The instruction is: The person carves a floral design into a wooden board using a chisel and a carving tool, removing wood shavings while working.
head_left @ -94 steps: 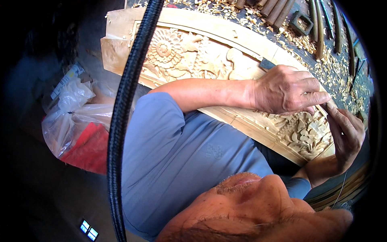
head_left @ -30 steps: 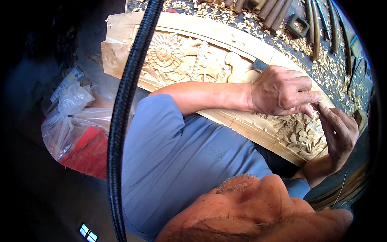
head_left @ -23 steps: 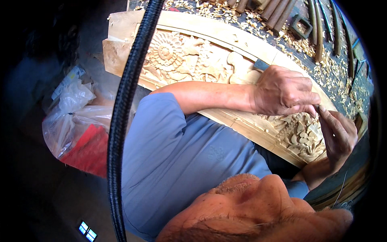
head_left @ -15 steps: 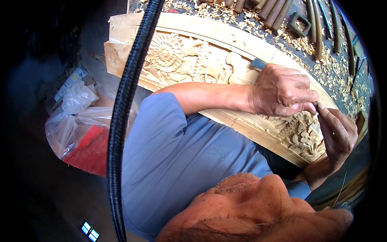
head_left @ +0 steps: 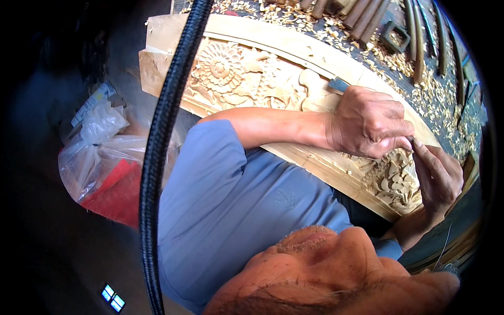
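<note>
My left hand (head_left: 369, 122) is closed around a chisel (head_left: 338, 84), whose flat steel blade sticks out beyond the fist. Most of its handle is hidden inside the hand. At the other end of the fist, the thumb and fingers of my right hand (head_left: 438, 176) pinch a small dark end that looks like the handle's tip. Both hands are over a curved pale wood panel (head_left: 320, 50) with a raised border. A carved flower relief (head_left: 220, 65) shows left of the blade, and carved leaves (head_left: 396, 176) lie below the hands. The blade is over a smoother, scalloped area; contact with the wood cannot be made out.
Curled wood shavings (head_left: 420, 97) litter the dark bench beyond the panel. Several wooden tool handles (head_left: 374, 21) and a square metal ring (head_left: 395, 37) lie there. At left stands a clear plastic bag (head_left: 100, 152) with something red. A black braided cable (head_left: 157, 157) crosses the view.
The grip of both hands looks the same. The panel and bench have shifted slightly in view, and my right hand is a touch closer to my left.
</note>
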The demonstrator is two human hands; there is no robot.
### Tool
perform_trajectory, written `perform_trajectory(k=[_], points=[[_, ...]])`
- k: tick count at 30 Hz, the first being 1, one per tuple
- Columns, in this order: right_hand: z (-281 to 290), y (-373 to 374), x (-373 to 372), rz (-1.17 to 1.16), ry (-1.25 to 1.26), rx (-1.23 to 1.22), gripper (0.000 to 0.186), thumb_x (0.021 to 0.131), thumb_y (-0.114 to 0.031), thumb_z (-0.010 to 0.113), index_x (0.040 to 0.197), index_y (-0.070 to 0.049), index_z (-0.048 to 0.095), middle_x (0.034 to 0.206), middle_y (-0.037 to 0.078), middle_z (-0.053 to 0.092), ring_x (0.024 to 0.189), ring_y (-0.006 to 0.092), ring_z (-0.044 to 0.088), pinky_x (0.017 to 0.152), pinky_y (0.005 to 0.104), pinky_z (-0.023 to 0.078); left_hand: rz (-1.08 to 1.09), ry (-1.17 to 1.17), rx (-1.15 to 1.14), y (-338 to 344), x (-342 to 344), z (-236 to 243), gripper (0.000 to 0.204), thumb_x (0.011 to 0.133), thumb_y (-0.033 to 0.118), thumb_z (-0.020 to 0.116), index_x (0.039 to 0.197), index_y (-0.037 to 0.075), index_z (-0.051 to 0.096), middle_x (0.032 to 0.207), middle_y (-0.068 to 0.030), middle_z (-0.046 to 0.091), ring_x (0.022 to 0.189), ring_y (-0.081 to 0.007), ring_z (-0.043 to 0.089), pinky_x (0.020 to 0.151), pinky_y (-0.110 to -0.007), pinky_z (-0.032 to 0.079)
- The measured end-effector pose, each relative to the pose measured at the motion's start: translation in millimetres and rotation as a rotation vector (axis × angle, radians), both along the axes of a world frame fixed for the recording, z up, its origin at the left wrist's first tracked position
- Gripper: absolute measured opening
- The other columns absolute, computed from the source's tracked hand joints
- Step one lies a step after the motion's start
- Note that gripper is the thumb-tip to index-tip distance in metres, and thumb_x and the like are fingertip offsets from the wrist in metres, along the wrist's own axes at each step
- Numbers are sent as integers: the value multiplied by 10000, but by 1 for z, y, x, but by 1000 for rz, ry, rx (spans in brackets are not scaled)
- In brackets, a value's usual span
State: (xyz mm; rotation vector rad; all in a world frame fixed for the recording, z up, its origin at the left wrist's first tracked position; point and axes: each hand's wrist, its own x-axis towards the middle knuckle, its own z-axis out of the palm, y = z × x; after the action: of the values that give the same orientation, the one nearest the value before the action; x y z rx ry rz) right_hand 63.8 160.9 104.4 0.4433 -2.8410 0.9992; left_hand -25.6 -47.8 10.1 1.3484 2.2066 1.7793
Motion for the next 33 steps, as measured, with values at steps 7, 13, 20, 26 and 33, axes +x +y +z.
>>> perform_trajectory(k=[7,13,20,26,33], points=[[-13,-10,-13,6,-15,-114,322,776,63,874,1092,29,825,764,151,722,608,215,693,513,316,468,72,51,-55,-18,-7,6,216,807,248,882,986,161,799,766,-3,669,644,-226,666,557,-351,504],[10,-1,-2,-10,-79,-55,397,732,107,861,1124,64,813,761,166,725,627,230,716,538,318,504,-44,169,-45,-8,-1,1,424,807,349,876,1169,146,786,887,-6,700,755,-200,698,593,-344,528],[17,9,1,5,-93,-28,405,729,110,854,1130,82,805,771,173,720,652,232,724,557,314,512,-55,254,38,2,1,-4,458,869,387,829,1232,113,776,985,-25,750,813,-204,718,646,-340,566],[19,0,-1,-7,-115,2,385,753,98,849,1133,57,806,795,170,718,675,248,718,581,331,512,-88,225,-11,-3,0,-5,560,874,426,817,1326,103,746,1022,-30,751,848,-205,730,660,-340,580],[24,6,8,-29,-144,19,394,780,94,856,1166,36,803,836,170,727,707,273,704,626,356,518,-121,235,73,4,-1,-7,616,826,432,821,1340,102,738,1002,-34,732,865,-211,736,666,-343,604]])
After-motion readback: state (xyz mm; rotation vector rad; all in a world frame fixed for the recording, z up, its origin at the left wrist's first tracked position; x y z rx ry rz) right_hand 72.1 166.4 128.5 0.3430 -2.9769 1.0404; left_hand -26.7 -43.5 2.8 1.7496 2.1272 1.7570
